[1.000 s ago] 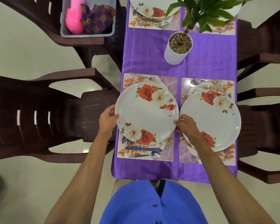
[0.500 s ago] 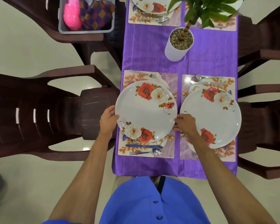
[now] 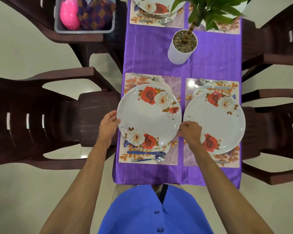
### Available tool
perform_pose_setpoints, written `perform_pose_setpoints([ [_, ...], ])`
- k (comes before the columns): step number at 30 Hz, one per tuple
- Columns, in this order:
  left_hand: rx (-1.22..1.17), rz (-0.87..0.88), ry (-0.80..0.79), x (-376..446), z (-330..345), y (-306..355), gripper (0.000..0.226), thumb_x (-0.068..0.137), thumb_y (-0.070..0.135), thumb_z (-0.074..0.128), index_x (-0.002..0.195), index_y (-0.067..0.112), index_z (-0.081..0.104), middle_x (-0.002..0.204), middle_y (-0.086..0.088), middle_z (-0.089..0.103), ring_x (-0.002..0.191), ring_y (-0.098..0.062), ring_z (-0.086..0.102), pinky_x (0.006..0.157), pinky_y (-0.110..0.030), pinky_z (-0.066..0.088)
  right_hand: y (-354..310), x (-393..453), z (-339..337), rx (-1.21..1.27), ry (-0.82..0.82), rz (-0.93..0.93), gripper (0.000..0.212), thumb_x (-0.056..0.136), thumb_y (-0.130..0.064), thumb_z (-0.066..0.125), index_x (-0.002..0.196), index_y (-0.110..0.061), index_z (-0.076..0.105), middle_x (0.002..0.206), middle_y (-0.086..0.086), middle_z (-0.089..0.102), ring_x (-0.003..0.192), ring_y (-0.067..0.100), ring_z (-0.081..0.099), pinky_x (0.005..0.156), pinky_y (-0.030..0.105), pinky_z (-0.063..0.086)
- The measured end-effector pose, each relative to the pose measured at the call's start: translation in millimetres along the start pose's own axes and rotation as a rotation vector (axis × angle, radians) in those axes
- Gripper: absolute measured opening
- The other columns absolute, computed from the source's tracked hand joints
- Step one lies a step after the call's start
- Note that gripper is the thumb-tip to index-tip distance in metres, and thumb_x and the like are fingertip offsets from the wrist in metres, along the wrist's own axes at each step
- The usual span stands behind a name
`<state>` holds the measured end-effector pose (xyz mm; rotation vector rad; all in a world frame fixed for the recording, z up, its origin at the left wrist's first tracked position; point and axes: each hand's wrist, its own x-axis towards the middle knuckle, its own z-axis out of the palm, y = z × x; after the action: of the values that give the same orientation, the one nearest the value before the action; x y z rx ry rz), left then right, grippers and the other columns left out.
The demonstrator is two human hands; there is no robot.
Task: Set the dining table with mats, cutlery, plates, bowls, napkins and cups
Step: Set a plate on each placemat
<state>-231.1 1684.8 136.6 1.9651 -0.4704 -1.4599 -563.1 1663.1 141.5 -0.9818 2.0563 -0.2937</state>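
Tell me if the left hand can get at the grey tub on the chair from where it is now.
Probably yes. The left hand is at the near left plate's rim, and the grey tub sits on a chair seat further ahead on the same side, with only open space and a chair arm between. It looks a long stretch.

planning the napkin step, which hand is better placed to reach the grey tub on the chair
Left, most likely. The grey tub with the checked napkins sits on a chair off the table's left side, and the left hand is at the left edge of the plate. The right hand would have to cross it.
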Motion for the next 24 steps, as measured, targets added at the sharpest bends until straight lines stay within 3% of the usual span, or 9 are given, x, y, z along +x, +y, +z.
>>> perform_pose_setpoints([
  [5, 0.016, -0.010, -0.015, -2, -2, 2, 0.039, 0.100, 0.029, 0.070, 0.136, 0.026, 0.057, 0.125, 0.010, 0.071, 0.110, -0.013, 0.073, 0.091, -0.035, 0.062, -9, -5, -2, -0.022, -0.010, 0.030, 0.019, 0.088, -0.009, 0.063, 0.078, -0.003, 0.077, 0.072, 0.015, 0.074, 0.070, 0.036, 0.074, 0.077, 0.052, 0.064],
  [12, 0.007, -0.016, -0.047, -11, -1, 8, 0.041, 0.101, 0.027, 0.069, 0.139, 0.024, 0.054, 0.127, 0.009, 0.069, 0.109, -0.011, 0.072, 0.081, -0.025, 0.061, -8, -8, -3, -0.043, -0.004, 0.053, 0.022, 0.090, -0.010, 0.061, 0.078, 0.003, 0.075, 0.071, 0.020, 0.073, 0.069, 0.038, 0.074, 0.076, 0.052, 0.064],
  [18, 0.119, -0.005, -0.048, -13, -6, 12, 0.046, 0.104, 0.032, 0.063, 0.148, 0.025, 0.051, 0.141, 0.007, 0.062, 0.126, -0.016, 0.063, 0.106, -0.041, 0.054, -18, -12, -13, -0.133, -0.033, 0.020, 0.021, 0.084, -0.007, 0.059, 0.072, 0.004, 0.072, 0.064, 0.018, 0.071, 0.062, 0.037, 0.072, 0.069, 0.049, 0.064],
  [22, 0.285, 0.073, -0.002, -28, -19, 21, 0.045, 0.106, 0.028, 0.059, 0.150, 0.027, 0.050, 0.149, 0.006, 0.057, 0.135, -0.015, 0.055, 0.108, -0.036, 0.049, -29, -22, -21, -0.300, 0.042, -0.094, 0.019, 0.084, -0.014, 0.059, 0.073, -0.003, 0.069, 0.066, 0.009, 0.066, 0.064, 0.032, 0.067, 0.059, 0.036, 0.054],
  [24, 0.377, 0.136, -0.007, -39, -28, 26, 0.043, 0.107, 0.027, 0.057, 0.149, 0.027, 0.052, 0.146, 0.008, 0.059, 0.131, -0.011, 0.056, 0.095, -0.024, 0.049, -37, -24, -24, -0.295, 0.016, -0.195, 0.022, 0.090, -0.020, 0.057, 0.087, -0.006, 0.073, 0.076, 0.007, 0.071, 0.070, 0.028, 0.067, 0.066, 0.034, 0.053],
])
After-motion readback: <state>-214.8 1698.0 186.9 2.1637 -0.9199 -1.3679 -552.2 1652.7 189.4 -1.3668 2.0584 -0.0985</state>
